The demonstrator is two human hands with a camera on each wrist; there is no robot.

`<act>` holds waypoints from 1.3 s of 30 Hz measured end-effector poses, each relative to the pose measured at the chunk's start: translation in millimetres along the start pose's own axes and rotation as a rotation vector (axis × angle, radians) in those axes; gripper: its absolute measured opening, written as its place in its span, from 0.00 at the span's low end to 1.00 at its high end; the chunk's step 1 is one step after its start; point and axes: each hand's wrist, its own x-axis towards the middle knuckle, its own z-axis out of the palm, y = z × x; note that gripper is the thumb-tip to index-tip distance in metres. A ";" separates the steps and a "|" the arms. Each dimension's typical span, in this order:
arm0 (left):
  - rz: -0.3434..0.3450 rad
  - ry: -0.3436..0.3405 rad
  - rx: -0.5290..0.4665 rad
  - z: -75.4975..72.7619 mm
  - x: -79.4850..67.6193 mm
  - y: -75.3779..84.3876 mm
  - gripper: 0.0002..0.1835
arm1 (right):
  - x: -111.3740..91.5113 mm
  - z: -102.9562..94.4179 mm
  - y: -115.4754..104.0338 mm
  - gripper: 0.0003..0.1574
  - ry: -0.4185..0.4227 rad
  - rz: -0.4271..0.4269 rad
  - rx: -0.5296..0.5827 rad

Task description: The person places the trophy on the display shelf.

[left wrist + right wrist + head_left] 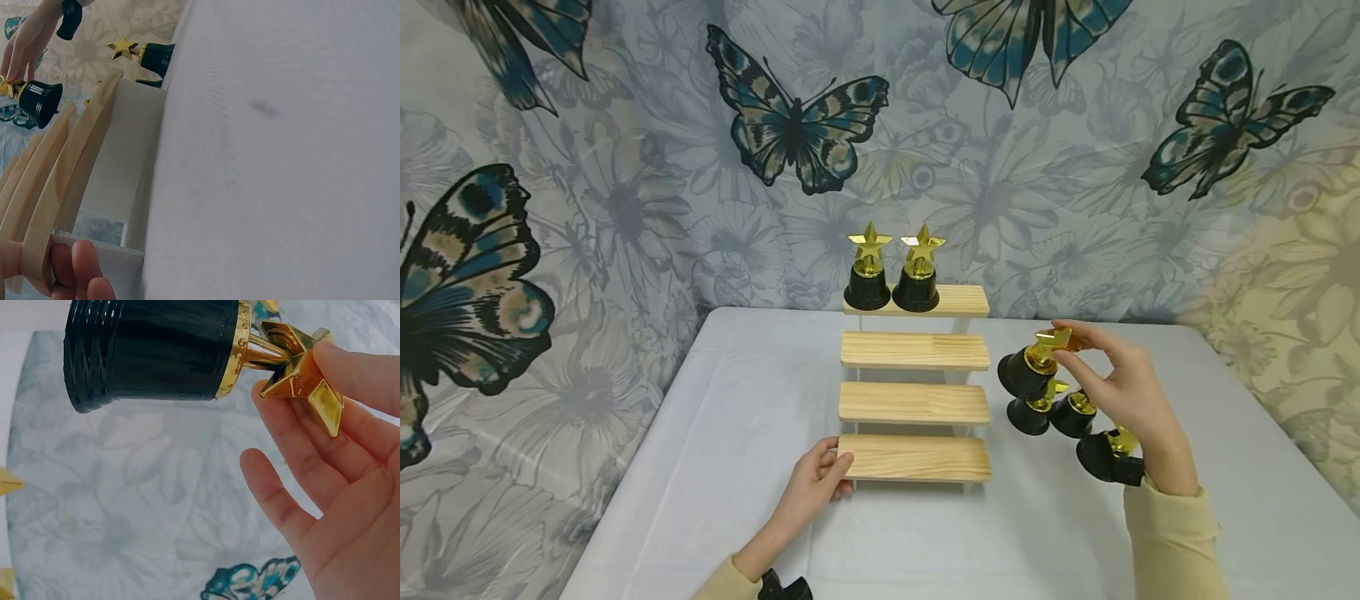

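Note:
My right hand (1123,383) pinches a star trophy (1028,372) by its gold star, between thumb and fingers. In the right wrist view the trophy's black base (156,350) points left, lifted and tilted. My left hand (820,475) grips the left end of the lowest wooden step (917,458) of a tiered display stand. The left wrist view has the thumb on top and the fingers (85,262) curled beneath that step. Two star trophies, one (868,279) beside the other (917,279), stand upright on the top step (962,300).
On the white table (737,400), right of the stand, several more trophies stand close together below my right hand, one (1028,417) under the lifted trophy. The nearest (1097,456) is partly hidden by my right wrist. Butterfly-patterned cloth (647,183) hangs behind the table.

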 end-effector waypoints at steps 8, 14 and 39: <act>-0.017 0.007 -0.004 -1.0 5.3 -16.4 0.23 | 21.5 0.2 -1.3 0.31 0.039 -0.036 0.010; 0.002 0.003 -0.003 -0.6 -1.1 1.5 0.22 | 44.6 3.5 -5.7 0.29 0.013 -0.053 0.011; 0.009 -0.006 0.016 -1.8 -0.7 2.7 0.21 | 98.4 17.4 -5.4 0.24 -0.016 -0.069 0.010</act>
